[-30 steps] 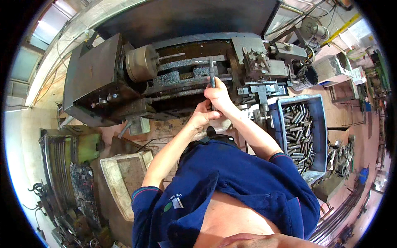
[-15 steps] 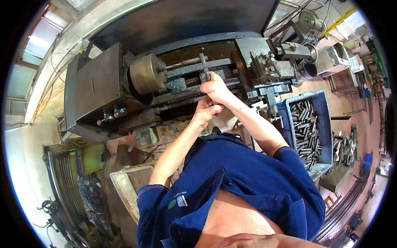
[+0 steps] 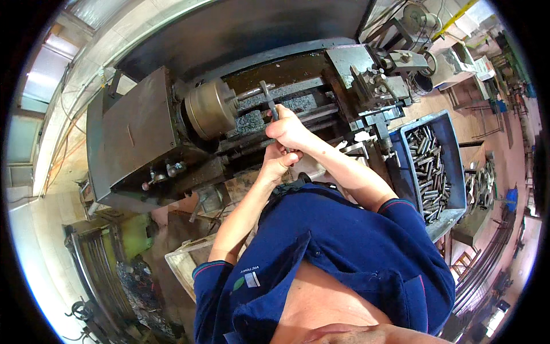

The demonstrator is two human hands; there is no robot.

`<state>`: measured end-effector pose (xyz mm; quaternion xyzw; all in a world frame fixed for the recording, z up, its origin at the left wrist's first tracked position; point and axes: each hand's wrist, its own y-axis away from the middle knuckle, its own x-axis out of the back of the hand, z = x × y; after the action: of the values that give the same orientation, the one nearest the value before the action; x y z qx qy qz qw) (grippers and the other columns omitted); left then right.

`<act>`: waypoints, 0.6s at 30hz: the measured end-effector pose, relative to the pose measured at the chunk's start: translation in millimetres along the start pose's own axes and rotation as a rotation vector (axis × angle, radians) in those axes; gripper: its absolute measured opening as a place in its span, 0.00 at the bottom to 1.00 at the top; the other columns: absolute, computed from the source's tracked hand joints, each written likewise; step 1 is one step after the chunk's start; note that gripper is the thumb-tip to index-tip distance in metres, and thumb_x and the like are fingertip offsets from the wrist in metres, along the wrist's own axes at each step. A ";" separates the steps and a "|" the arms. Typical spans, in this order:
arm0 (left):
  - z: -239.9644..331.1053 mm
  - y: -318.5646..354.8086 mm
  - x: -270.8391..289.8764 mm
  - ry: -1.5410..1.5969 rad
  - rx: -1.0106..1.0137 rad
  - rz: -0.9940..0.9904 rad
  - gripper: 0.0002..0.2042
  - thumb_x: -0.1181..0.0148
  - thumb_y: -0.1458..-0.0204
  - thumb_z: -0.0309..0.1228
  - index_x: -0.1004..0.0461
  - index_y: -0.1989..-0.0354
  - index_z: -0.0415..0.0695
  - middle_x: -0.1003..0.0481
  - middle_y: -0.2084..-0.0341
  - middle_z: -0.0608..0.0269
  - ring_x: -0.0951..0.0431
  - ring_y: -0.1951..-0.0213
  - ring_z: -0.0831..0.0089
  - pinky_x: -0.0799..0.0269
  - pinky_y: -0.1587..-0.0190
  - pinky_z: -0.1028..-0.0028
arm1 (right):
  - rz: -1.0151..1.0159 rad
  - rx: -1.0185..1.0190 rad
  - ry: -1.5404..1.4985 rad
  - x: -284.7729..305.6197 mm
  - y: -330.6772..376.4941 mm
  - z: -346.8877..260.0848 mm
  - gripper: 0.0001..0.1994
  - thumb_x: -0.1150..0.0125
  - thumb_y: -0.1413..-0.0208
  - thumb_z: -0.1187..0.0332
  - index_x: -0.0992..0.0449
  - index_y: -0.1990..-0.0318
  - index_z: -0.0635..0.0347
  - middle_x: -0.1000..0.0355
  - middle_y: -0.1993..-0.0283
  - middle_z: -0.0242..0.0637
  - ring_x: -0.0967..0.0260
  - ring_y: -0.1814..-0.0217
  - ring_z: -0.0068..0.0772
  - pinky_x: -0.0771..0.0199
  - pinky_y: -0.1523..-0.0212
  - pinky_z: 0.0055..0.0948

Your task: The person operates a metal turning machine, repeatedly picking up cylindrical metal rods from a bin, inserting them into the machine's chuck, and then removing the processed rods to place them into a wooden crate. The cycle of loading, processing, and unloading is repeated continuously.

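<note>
A long, narrow grey metal tool point(image 3: 267, 97) passes up through my hands, its kind not clear. My right hand point(image 3: 287, 129) is closed round its middle, and my left hand point(image 3: 277, 164) grips just below, around the near end. The fingers largely hide the tool's lower part. Its far tip crosses the end of a thin metal rod point(image 3: 248, 93); whether they touch, I cannot tell. The rod sticks out to the right from the round chuck point(image 3: 211, 109) of a lathe point(image 3: 132, 129).
Metal chips point(image 3: 247, 123) lie on the lathe bed below the rod. The tool post and carriage point(image 3: 375, 86) stand to the right. Beside me on the right is a blue crate point(image 3: 452, 172) holding several short metal pins point(image 3: 425, 172). A pale tray point(image 3: 182, 261) sits at lower left.
The tool and both hands have shifted left toward the chuck, and the tool now leans more to the left. Both hands keep their grip. The whole view has turned slightly.
</note>
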<state>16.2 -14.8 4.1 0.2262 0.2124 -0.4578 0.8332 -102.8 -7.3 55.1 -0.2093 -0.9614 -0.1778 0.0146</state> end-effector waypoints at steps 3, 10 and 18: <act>-4.6 -10.3 -5.5 -0.101 0.054 -0.023 0.30 0.30 0.68 0.37 0.35 0.57 0.35 0.28 0.70 0.64 0.27 0.69 0.77 0.32 0.70 0.80 | 0.034 0.056 -0.032 9.4 5.4 -3.9 0.19 0.44 0.67 0.69 0.33 0.63 0.68 0.33 0.71 0.43 0.35 0.66 0.34 0.34 0.66 0.29; 2.0 -5.5 -6.8 0.012 -0.010 -0.063 0.32 0.28 0.69 0.36 0.36 0.56 0.34 0.28 0.66 0.63 0.27 0.63 0.74 0.29 0.60 0.78 | 0.034 -0.004 -0.007 6.1 2.1 -4.0 0.18 0.45 0.68 0.70 0.33 0.64 0.68 0.33 0.71 0.44 0.35 0.66 0.34 0.35 0.65 0.28; -1.2 -3.8 -15.2 -0.011 -0.048 0.050 0.30 0.30 0.68 0.40 0.35 0.58 0.35 0.28 0.73 0.67 0.29 0.73 0.80 0.34 0.73 0.83 | 0.087 0.018 -0.020 4.0 -0.4 1.2 0.17 0.44 0.68 0.69 0.34 0.67 0.69 0.34 0.72 0.47 0.34 0.65 0.37 0.35 0.64 0.29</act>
<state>5.3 -5.8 11.0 0.2088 0.2130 -0.4327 0.8508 -106.5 -5.7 54.2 -0.2523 -0.9531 -0.1663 0.0147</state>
